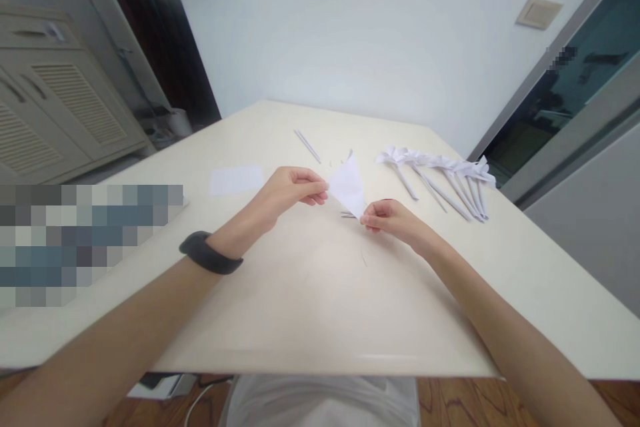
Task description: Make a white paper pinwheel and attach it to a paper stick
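Observation:
A small white sheet of paper (pixel 349 185) is held up just above the table, its shape nearly triangular from this angle. My left hand (pixel 299 187) pinches its left corner between thumb and fingertips. The lower right corner is gripped by my right hand (pixel 383 216), fingers closed. Behind and below the paper, partly hidden, lie a few thin grey sticks (pixel 347 215). To the right of my right hand rests a row of white paper flowers (pixel 440 163) with rolled paper stems.
The pale table (pixel 320 320) reaches back to the wall. A flat white paper rectangle (pixel 237 180) lies left of my left hand. Two thin rolled paper sticks (pixel 307 146) lie farther back. A thin wire or thread (pixel 364 258) lies nearer me. A blurred-out area covers the left edge.

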`<state>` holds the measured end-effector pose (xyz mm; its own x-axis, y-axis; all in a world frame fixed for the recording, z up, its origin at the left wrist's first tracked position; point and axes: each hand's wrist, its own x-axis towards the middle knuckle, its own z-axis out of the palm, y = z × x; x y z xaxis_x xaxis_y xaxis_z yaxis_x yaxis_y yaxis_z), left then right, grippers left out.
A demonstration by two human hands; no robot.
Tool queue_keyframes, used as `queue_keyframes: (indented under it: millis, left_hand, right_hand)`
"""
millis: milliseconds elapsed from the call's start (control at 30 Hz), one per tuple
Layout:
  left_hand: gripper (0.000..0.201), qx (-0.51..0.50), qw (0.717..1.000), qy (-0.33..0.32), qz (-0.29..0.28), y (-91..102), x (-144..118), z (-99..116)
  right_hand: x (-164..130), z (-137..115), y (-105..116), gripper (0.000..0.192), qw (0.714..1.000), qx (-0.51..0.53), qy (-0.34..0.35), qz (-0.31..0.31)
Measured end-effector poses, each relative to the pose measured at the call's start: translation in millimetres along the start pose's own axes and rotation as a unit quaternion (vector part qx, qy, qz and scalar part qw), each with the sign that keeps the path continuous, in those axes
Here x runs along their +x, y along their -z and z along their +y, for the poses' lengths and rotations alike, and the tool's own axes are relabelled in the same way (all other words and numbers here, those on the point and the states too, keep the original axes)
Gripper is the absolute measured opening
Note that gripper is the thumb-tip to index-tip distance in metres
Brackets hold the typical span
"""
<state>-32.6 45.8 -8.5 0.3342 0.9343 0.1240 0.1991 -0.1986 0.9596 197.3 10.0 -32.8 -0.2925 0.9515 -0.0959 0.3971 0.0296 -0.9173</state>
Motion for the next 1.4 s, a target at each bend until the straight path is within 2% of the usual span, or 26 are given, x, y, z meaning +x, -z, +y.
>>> queue_keyframes:
  millis: [533, 733, 967, 1200, 1400]
  left_hand:
    - [0.019, 0.006, 1.000, -0.002, -0.008, -1.1, 0.7, -1.8]
    - [0.020, 0.008, 1.000, 0.000, -0.019, -1.7, 0.2, -3.0]
    - [0.016, 0.027, 0.995, 0.024, -0.089, -6.0, 0.6, -4.0]
    - [0.016, 0.042, 0.994, 0.028, -0.101, -7.7, 0.6, -6.1]
    - [0.017, 0.047, 0.993, 0.028, -0.101, -7.7, 2.1, -6.5]
  right_hand:
    - [1.3, 4.9, -0.6, 0.020, 1.000, -0.020, 0.004, 0.017]
    - [-0.5, 4.8, 0.1, 0.022, 0.999, -0.019, 0.002, -0.033]
    - [-2.7, -0.2, 0.2, 0.028, 0.999, 0.025, 0.028, 0.020]
    - [-2.6, -0.3, 2.8, 0.031, 0.997, 0.065, 0.028, 0.029]
    - [-2.7, -1.6, 1.7, 0.035, 0.995, 0.069, 0.020, 0.063]
